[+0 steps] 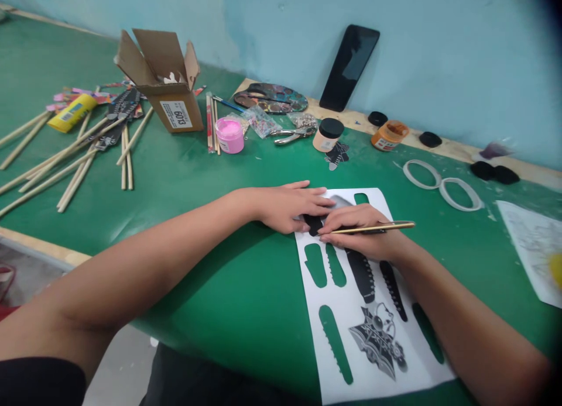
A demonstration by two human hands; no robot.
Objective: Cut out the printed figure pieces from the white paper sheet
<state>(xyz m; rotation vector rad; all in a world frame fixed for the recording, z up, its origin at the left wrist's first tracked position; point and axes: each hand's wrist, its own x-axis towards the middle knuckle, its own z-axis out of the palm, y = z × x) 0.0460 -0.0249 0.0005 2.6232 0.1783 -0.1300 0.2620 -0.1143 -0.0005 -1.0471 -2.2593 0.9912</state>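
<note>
A white printed sheet (333, 341) lies on the green table, with several shapes cut out of it so the green shows through. Black printed pieces and a patterned black-and-grey figure (380, 341) remain on it. My left hand (292, 208) lies flat on the sheet's upper left edge, fingers spread. Close beside it, my right hand (366, 227) pinches a slim gold pen-shaped tool (397, 225), held low over the sheet next to a black printed shape (313, 223). The tool's working tip is too small to make out.
Beyond my hands stand a pink jar (229, 138), a peach jar (328, 135), an orange paint jar (390, 135) and pliers (292, 136). An open cardboard box (178, 105) and wooden sticks (57, 160) are left. A phone (350, 66) leans on the wall; white rings (460, 194) lie right.
</note>
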